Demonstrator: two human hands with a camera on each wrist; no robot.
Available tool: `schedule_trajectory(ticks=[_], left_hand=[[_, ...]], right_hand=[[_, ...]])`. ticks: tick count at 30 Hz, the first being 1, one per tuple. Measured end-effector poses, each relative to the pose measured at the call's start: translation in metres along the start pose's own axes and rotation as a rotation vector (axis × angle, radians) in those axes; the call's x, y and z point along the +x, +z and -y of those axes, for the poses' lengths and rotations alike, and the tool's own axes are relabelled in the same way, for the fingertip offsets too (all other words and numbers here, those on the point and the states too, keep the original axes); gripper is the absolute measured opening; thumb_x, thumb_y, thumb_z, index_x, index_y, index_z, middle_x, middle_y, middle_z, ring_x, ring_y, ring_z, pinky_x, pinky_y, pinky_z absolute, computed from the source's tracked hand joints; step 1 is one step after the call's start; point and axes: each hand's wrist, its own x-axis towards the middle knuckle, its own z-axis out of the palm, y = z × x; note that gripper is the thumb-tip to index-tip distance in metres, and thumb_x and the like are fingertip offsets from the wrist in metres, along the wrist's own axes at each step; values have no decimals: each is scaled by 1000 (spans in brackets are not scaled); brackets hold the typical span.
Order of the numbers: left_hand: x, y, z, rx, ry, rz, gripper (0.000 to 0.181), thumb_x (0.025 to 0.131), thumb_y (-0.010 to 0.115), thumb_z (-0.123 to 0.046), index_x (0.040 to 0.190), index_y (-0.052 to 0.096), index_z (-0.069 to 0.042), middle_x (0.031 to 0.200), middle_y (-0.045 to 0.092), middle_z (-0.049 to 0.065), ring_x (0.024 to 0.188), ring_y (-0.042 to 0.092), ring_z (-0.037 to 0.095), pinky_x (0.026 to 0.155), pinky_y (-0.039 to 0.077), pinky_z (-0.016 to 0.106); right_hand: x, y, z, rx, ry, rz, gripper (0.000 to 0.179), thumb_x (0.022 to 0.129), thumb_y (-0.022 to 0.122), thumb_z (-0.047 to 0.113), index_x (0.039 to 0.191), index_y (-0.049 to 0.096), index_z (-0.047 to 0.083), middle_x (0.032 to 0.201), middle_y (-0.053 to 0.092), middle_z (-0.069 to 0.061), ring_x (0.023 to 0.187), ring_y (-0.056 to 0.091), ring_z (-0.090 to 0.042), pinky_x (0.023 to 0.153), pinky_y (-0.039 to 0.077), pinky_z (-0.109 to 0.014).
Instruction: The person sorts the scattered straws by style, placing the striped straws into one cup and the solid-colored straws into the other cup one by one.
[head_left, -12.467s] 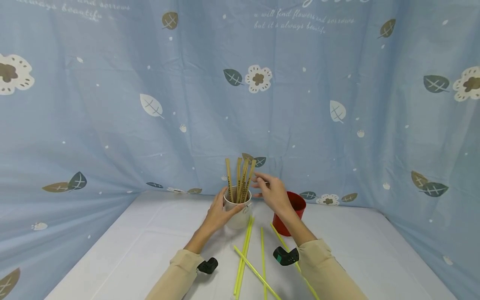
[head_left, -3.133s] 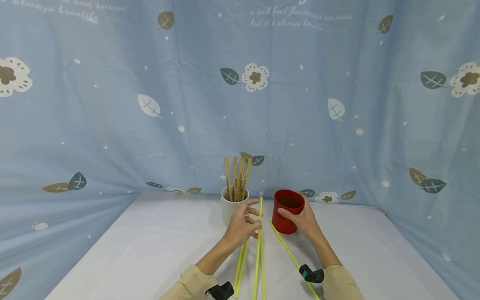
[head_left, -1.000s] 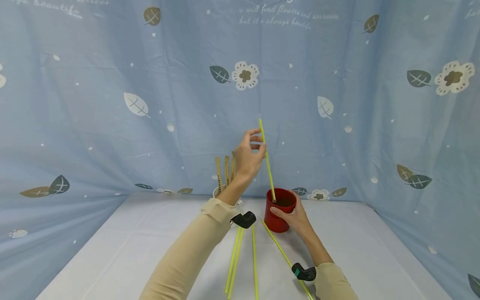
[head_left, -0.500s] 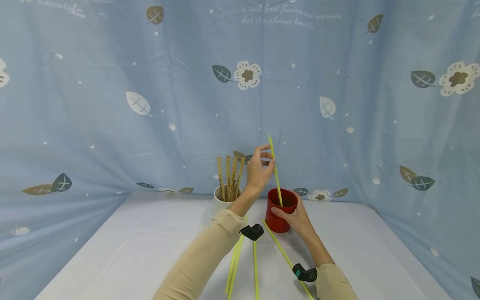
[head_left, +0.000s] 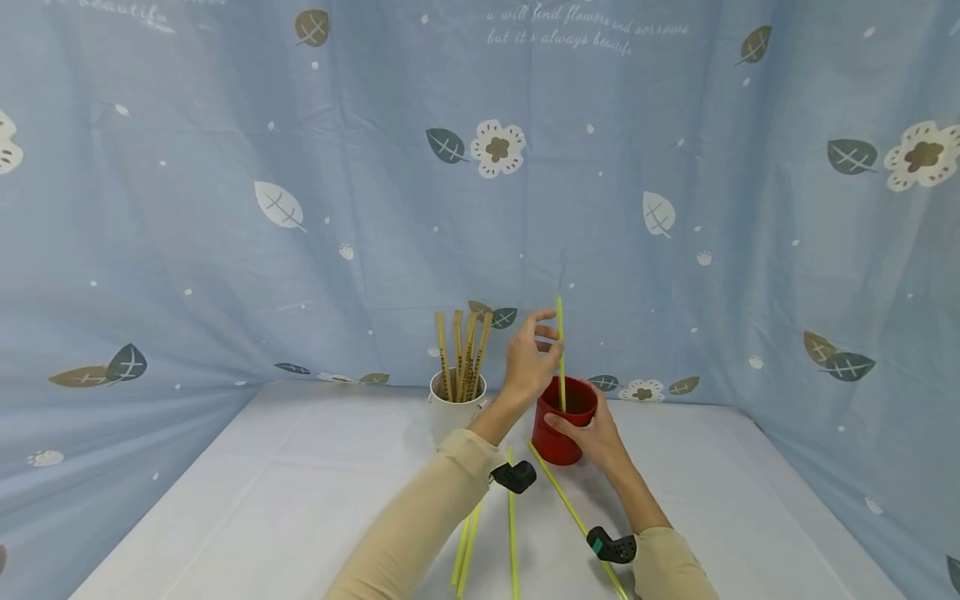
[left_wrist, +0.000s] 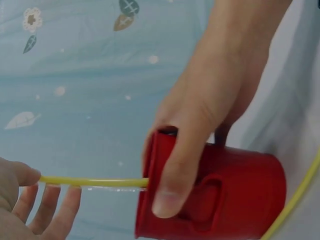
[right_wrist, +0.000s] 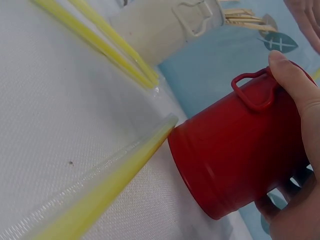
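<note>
My left hand [head_left: 531, 358] pinches a yellow straw [head_left: 561, 367] between thumb and fingers, with a clear wrapper around it. The straw stands nearly upright, its lower end inside the red bucket [head_left: 553, 437]. Around the bucket's right side, my right hand [head_left: 600, 435] grips the rim and wall, thumb at the front. The left wrist view has the straw [left_wrist: 95, 181] entering the bucket's mouth past the right thumb. A small wire handle [right_wrist: 255, 92] shows on the bucket in the right wrist view. The straw's bottom end is hidden inside.
Left of the red bucket stands a white bucket [head_left: 447, 421] holding several tan sticks [head_left: 459, 354] with dark lettering. Several yellow straws lie on the white table [head_left: 262, 517], one straw [head_left: 558, 492] reaching toward the red bucket's base. A blue patterned curtain [head_left: 360, 208] hangs behind.
My left hand lifted a straw from the table, brought it over the red bucket and lowered it inside. Earlier my left hand held the white bucket; my right hand since took hold of the red one.
</note>
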Motion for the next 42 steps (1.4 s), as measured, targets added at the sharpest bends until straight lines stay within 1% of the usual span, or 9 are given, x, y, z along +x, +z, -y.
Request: schedule_trajectory(ticks=[9,16,23,31,33,35,37,39,42], left_hand=[[-7,11,15,55,-26,33,40,94,64,-10,132,55,-19,104,67,7,90,69,20,65,56,21],[-8,16,20,82,-21,17,35,93,65,-9,127,58,-17,105,69,7,93,71,23,68,57,22],[-8,19,23,89,13,-2,30,93,67,-10,121,62,-15,103,70,6,91,72,21,67,56,20],[-11,18,27,89,12,0,30,94,64,-9,123,62,-12,105,71,7,93,72,22,71,57,22],[-12,18,28,102,9,-1,30,94,64,-10,124,62,-12,105,71,6,93,72,21,84,55,25],[-13,17,30,113,8,-1,30,94,64,-11,124,62,-12,105,71,5,92,72,20,100,47,32],[-13,17,31,124,9,1,29,95,64,-11,123,63,-13,105,72,4,92,72,19,108,40,40],[-14,16,32,127,5,5,27,95,64,-12,122,64,-13,105,72,4,91,73,18,106,43,38],[-16,15,34,88,-10,22,25,95,63,-9,120,65,-11,106,71,7,89,72,19,79,57,25]], right_hand=[[1,-1,-3,7,-4,9,95,82,78,42,152,20,16,148,41,-9,134,42,-31,106,45,-54],[1,-2,-3,4,-2,12,95,82,79,41,152,20,16,148,41,-9,134,42,-30,106,44,-54],[1,-2,-2,6,5,12,97,81,79,41,152,19,16,148,40,-9,134,42,-31,106,45,-54],[0,-1,-1,20,3,17,97,81,79,39,152,18,16,149,40,-9,134,42,-31,106,44,-54],[0,-1,-1,19,4,16,97,82,79,39,153,17,16,149,39,-10,134,42,-31,106,44,-54],[0,-1,-1,19,5,15,97,82,79,39,153,17,16,149,39,-10,134,42,-31,106,44,-54],[0,-1,-1,16,8,14,97,81,79,39,153,18,16,149,39,-10,134,42,-31,106,44,-54],[-1,-1,-1,16,7,14,97,81,80,39,152,18,16,148,40,-10,134,42,-31,106,44,-54],[-1,-1,0,14,7,14,97,81,80,39,152,18,16,148,40,-9,134,42,-31,106,45,-54]])
